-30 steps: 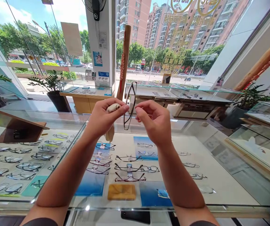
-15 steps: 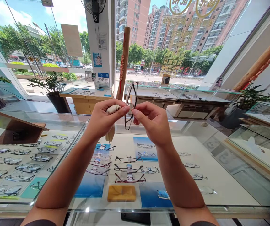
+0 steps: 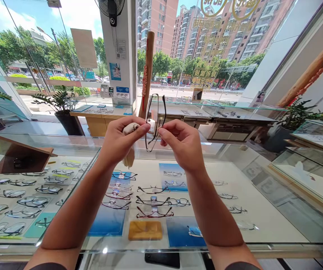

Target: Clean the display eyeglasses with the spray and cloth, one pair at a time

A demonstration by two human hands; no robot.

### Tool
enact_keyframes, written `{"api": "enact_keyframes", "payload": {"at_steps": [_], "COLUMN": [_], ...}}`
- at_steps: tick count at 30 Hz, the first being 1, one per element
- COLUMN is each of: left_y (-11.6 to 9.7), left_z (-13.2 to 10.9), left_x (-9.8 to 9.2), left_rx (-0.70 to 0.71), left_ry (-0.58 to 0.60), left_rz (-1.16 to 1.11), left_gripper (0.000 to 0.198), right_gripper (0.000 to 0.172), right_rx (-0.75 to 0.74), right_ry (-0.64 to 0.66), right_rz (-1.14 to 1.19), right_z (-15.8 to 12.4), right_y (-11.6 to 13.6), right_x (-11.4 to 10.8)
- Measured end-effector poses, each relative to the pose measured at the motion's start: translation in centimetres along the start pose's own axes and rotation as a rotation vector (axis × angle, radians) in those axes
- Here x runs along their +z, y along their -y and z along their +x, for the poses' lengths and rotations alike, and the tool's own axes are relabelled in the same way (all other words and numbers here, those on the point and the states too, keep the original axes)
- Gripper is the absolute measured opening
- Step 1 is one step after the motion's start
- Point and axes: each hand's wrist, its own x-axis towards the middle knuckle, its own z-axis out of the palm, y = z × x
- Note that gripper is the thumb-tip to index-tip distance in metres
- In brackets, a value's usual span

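Observation:
A dark-rimmed pair of glasses (image 3: pixel 147 139) is held upright on its side between both hands, above the glass showcase. My left hand (image 3: pixel 124 137) pinches the frame near its middle with thumb and finger, and a bunched pale cloth (image 3: pixel 130 128) is tucked in the same hand, its end hanging below. My right hand (image 3: pixel 182 142) is closed at the glasses' right side, thumb and forefinger on a temple arm. One dark temple tip stands up above the right fingertips. A small pale tag or label shows at the frame between the hands.
Rows of glasses lie in the glass showcase (image 3: pixel 220 240) under my forearms, with a yellow-brown case (image 3: pixel 145 230) and blue cards. A black phone (image 3: pixel 162 259) is at the near edge. A wooden stand (image 3: pixel 23 157) is at left; more counters stand by the window.
The glasses have turned, so a temple arm now stands apart from the rims on the right. My left hand has shifted slightly left with the frame and cloth.

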Motion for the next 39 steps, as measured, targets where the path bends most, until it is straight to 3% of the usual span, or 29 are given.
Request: {"api": "enact_keyframes", "payload": {"at_steps": [5, 10, 17, 22, 24, 27, 32, 39], "left_y": [0.4, 1.2, 2.7, 2.5, 2.1, 1.4, 1.0, 1.2], "left_z": [0.3, 0.8, 1.8, 1.4, 1.0, 0.5, 0.0, 0.0], "left_x": [-0.4, -0.6, -0.9, -0.8, -0.5, 0.2, 1.1, 1.0], "left_rx": [-0.024, -0.040, 0.025, 0.156, 0.209, 0.278, 0.401, 0.373], "left_ry": [-0.058, -0.205, -0.322, -0.390, -0.413, -0.374, -0.285, -0.240], "left_rz": [-0.024, -0.150, -0.225, -0.061, 0.058, 0.180, 0.237, 0.285], "left_gripper": [0.031, 0.036, 0.048, 0.036, 0.032, 0.031, 0.024, 0.022], "right_gripper": [0.019, 0.014, 0.014, 0.029, 0.032, 0.018, 0.055, 0.061], "right_rx": [0.002, -0.004, 0.024, 0.165, 0.139, 0.030, -0.010, -0.002], "right_ry": [-0.039, -0.058, -0.094, 0.097, 0.151, 0.196, 0.297, 0.192], "right_rz": [-0.011, 0.033, 0.056, -0.066, -0.097, -0.103, -0.191, -0.197], "right_z": [0.1, 0.2, 0.5, 0.5, 0.2, -0.6, -1.6, -1.2], "right_y": [-0.1, -0.1, -0.5, -0.2, 0.1, 0.5, 0.4, -0.1], "right_x": [-0.2, -0.4, -0.3, -1.0, -1.1, -0.5, 0.4, 0.0]}}
